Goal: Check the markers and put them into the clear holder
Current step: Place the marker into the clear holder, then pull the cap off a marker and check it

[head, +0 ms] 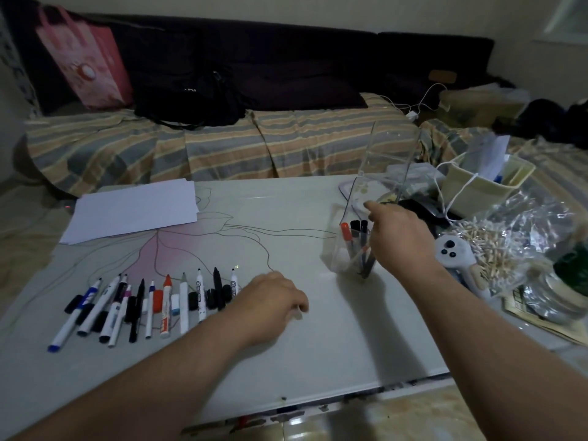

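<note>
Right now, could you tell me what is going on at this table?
A person is sorting markers into a clear holder. The right hand is at the holder, which already has a few markers standing in it. The left hand rests loosely curled on the table beside a row of markers that lie uncapped, caps beside them. Neither hand visibly holds one.

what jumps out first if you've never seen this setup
A row of markers, many uncapped, lies along the near left of the white table. At the right, the right hand reaches at a clear holder with a few markers in it, while the left hand rests beside the row.
</note>
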`<state>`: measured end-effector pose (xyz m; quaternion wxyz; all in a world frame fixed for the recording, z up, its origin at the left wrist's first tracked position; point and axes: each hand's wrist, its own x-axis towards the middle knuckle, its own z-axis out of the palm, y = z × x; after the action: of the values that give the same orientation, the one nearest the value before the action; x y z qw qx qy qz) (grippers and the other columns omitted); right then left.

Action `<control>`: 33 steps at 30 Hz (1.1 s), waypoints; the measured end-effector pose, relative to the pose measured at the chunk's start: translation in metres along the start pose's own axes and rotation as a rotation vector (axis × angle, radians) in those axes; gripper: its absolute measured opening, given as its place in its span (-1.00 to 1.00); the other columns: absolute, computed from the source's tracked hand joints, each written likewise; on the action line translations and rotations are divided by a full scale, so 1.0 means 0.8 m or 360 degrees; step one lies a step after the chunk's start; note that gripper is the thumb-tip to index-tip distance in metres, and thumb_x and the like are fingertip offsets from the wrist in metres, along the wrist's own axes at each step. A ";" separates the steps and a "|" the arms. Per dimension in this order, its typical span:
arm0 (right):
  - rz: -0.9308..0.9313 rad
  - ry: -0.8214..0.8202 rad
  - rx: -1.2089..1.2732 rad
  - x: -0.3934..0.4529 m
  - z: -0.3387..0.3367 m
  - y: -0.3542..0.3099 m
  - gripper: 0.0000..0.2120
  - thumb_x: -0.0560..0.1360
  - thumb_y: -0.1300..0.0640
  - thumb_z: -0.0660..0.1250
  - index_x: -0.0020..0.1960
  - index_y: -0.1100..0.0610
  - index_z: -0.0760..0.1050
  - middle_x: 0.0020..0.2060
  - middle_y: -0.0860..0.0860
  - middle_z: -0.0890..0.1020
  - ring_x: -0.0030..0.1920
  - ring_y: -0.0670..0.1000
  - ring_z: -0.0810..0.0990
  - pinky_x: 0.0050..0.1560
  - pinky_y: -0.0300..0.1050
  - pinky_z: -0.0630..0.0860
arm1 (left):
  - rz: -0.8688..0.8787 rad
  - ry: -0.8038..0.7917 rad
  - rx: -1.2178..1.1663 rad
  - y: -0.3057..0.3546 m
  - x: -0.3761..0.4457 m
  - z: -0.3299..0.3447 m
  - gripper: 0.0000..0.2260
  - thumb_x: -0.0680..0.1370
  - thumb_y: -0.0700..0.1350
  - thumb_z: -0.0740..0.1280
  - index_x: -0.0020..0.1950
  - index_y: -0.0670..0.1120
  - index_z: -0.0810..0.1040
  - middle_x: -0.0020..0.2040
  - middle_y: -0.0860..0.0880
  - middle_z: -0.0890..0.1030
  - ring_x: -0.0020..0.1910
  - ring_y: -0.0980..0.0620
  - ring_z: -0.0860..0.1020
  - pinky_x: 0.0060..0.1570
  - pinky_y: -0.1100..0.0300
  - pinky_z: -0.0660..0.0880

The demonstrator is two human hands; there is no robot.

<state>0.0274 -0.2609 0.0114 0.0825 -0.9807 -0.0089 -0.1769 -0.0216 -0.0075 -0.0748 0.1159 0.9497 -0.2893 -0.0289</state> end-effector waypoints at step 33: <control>-0.0011 -0.1190 0.0333 -0.072 0.074 -0.117 -0.74 0.61 0.21 0.19 0.26 0.17 0.23 0.11 0.28 0.58 -0.06 0.17 0.48 -0.12 -0.05 0.39 | -0.0708 0.0264 -0.0102 -0.057 -0.041 -0.028 -0.83 0.50 0.00 0.32 0.06 0.08 0.42 -0.15 0.06 0.58 -0.09 -0.05 0.54 -0.09 0.07 0.41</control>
<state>-0.0104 -0.1580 -0.0488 0.1727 -0.9638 -0.0598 0.1942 -0.0212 0.0523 -0.0640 0.1603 0.9851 -0.0613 0.0152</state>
